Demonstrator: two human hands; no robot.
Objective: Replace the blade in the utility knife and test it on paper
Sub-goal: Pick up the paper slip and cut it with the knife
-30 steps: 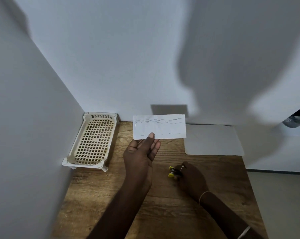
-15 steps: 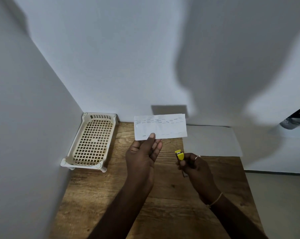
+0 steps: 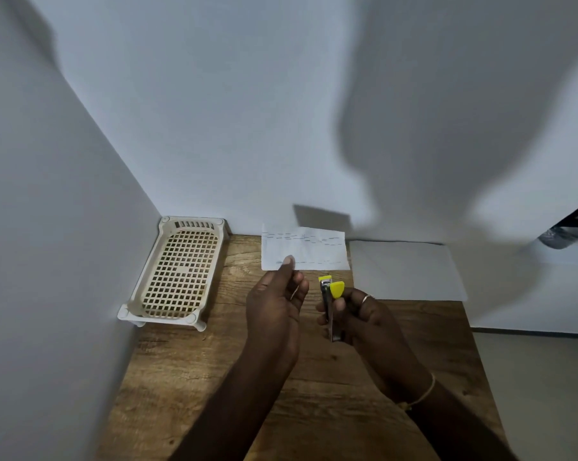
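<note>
In the head view, the left hand is pinching a small slip of paper by its bottom edge, with the thumb pressing on the front, and is holding it up in the air. The right hand is wrapping its fingers tight around the utility knife, which is pointing up toward 12 o'clock. The knife's yellow tip is sitting just under the paper's bottom edge, at about 3 o'clock from the left hand's thumb. I cannot tell if any blade is sticking out.

A cream basket is sitting on the wooden table at 9 o'clock, and a flat white sheet is lying at 2 o'clock.

The knife is very near the left fingers, so a slip could be cutting them. The paper is hanging loose, so it might be bending away instead of cutting.
</note>
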